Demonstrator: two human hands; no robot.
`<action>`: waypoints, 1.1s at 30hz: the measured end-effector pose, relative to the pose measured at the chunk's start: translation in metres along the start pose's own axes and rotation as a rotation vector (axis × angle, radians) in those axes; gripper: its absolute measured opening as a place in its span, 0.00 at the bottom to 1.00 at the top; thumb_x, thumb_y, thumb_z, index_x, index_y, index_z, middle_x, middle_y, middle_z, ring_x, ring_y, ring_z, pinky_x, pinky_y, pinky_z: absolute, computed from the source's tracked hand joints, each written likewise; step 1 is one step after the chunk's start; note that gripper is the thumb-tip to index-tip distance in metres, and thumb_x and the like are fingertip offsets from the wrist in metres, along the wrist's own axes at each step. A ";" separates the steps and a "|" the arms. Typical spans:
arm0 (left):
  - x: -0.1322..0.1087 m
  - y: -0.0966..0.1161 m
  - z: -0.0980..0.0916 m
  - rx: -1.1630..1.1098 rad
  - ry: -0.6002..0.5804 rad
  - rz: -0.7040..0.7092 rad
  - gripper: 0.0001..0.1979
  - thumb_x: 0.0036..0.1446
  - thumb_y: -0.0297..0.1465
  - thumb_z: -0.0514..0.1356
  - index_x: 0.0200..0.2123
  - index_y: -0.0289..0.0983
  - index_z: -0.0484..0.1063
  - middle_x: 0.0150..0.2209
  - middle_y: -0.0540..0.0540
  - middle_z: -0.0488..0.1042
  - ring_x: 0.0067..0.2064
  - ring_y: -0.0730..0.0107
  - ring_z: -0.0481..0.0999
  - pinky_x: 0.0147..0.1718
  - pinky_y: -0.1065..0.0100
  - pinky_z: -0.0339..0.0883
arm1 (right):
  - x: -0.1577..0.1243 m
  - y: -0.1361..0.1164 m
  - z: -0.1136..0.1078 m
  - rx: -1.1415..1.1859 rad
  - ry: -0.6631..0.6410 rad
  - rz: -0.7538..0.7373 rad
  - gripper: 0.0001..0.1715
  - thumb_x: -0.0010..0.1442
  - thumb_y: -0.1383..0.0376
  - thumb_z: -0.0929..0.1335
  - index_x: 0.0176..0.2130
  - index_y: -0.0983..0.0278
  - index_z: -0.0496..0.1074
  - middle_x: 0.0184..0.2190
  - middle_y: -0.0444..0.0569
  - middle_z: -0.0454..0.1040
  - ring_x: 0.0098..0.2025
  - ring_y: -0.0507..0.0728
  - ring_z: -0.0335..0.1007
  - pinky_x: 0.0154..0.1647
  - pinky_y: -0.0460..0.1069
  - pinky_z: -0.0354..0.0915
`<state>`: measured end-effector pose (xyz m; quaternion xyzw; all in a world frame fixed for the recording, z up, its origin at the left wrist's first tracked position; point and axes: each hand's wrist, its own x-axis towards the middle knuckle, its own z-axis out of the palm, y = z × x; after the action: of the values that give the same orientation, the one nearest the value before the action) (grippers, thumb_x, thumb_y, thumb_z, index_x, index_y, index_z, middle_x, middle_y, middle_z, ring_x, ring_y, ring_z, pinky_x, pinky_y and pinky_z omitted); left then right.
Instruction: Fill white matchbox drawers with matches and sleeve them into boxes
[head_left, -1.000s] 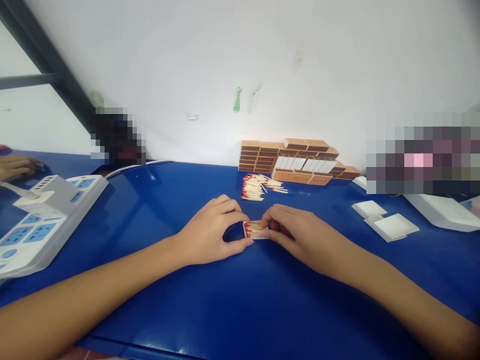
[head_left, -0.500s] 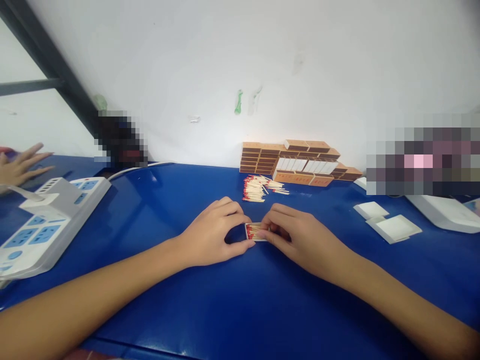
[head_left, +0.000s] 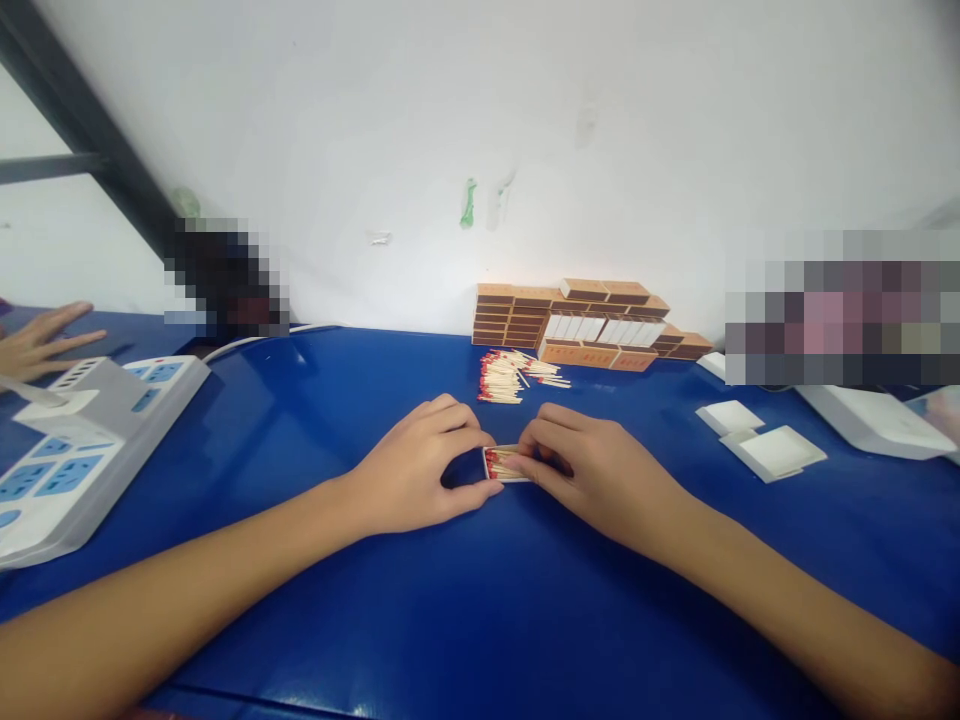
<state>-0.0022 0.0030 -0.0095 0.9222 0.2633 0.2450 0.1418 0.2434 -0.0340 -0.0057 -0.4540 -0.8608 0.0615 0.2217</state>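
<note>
A small white matchbox tray lies on the blue table between my hands, with red-tipped matches inside it. My left hand grips the tray's left end between thumb and fingers. Over the right part of the tray, my right hand is closed, its thumb and fingertips pressed to the matches; its curled fingers hide that end. Just beyond the hands lies a loose pile of matches, most heads pointing left. Behind the pile, brown matchboxes are stacked against the wall.
White trays rest at the right, near a white device. A power strip with a plugged-in adapter occupies the left side. Another person's hand is at the far left. White trays also sit within the matchbox stack.
The view has shifted slightly, moving the scene a little left. Both hands stay at the tray, and the right thumb sits slightly differently over the matches.
</note>
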 end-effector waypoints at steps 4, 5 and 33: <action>0.000 -0.001 0.000 -0.010 0.024 0.015 0.14 0.65 0.40 0.67 0.47 0.38 0.79 0.43 0.44 0.77 0.46 0.59 0.73 0.50 0.56 0.71 | 0.000 0.001 0.000 0.027 -0.019 -0.037 0.09 0.73 0.61 0.68 0.42 0.62 0.76 0.36 0.47 0.74 0.31 0.53 0.70 0.32 0.49 0.64; 0.000 -0.001 0.000 -0.007 0.025 0.013 0.14 0.65 0.41 0.67 0.47 0.38 0.79 0.43 0.43 0.77 0.46 0.59 0.73 0.51 0.55 0.71 | 0.000 0.001 0.000 0.038 -0.029 -0.043 0.10 0.74 0.61 0.67 0.42 0.61 0.76 0.37 0.47 0.75 0.32 0.53 0.71 0.33 0.49 0.65; 0.000 0.003 -0.001 0.018 0.080 -0.075 0.13 0.64 0.41 0.67 0.45 0.39 0.81 0.45 0.43 0.78 0.46 0.59 0.75 0.51 0.53 0.70 | 0.003 0.040 -0.023 -0.238 0.212 0.078 0.24 0.75 0.53 0.62 0.29 0.60 0.68 0.27 0.48 0.71 0.28 0.56 0.63 0.31 0.53 0.56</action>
<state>-0.0012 0.0005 -0.0068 0.9024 0.3055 0.2736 0.1321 0.2817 -0.0102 0.0034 -0.5143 -0.8153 -0.0807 0.2534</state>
